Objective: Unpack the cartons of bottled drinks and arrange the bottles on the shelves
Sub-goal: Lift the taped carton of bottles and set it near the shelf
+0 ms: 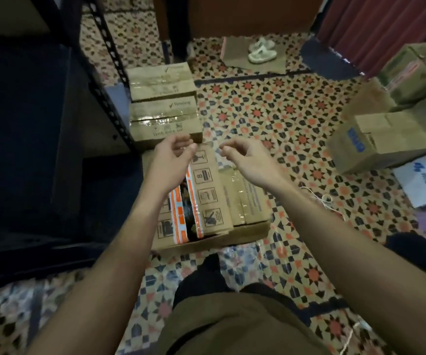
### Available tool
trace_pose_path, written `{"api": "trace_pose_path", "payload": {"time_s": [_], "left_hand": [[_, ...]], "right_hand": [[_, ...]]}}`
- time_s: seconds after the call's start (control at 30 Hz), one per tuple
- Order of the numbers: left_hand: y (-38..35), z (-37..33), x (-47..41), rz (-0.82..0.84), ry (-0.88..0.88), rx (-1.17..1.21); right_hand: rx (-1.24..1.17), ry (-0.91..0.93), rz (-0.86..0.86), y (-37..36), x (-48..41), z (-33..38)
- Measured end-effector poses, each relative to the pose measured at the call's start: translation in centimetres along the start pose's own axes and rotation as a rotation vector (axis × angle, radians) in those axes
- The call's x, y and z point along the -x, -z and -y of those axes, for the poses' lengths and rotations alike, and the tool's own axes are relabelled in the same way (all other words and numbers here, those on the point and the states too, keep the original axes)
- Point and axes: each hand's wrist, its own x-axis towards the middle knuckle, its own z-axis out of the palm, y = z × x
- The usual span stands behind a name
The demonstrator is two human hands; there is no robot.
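The left hand (173,156) and the right hand (244,157) hung close side by side, not touching; the fingers (230,146) of both were loosely curled and let go, with nothing seen in them. Right under the fingers a brown carton (213,201) sat on the patterned floor (283,111); its orange-and-white tape (191,193) was split and the flaps stood a little apart; the gap was too dark to tell what was inside. A plain taped box (246,201) touched its side, under the right wrist. Just past the fingertips were two sealed cartons (164,121), one behind the other; left of the left fingers stood the dark metal shelf rack (104,80). Far beyond the fingers lay pale sandals (262,51); a box with blue print (376,144) sat well off to the right.
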Motion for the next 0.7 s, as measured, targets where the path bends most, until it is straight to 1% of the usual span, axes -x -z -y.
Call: {"api": "trace_pose_path", "payload": {"time_s": [0.17,0.3,0.37,0.53,0.7], "left_hand": [[0.7,0.7,-0.6,-0.144,0.16,0.035],[0.6,2.1,0.4,-0.309,0.268,0.056],[-0.2,2.6,1.0,-0.398,0.323,0.051],[-4.3,3.2,2.0,-0.627,0.453,0.121],[-10.2,4.6,4.1,-0.782,0.551,0.181]], "right_hand": [[0.119,0.094,0.182,0.0,-5.6,0.9],[0.159,0.217,0.344,-1.1,-10.2,0.5],[0.172,0.248,0.418,-1.8,-12.3,-0.1],[0.265,0.346,0.634,-2.3,-16.3,-2.2],[0.45,0.406,0.789,-2.1,-18.9,-5.5]]}}
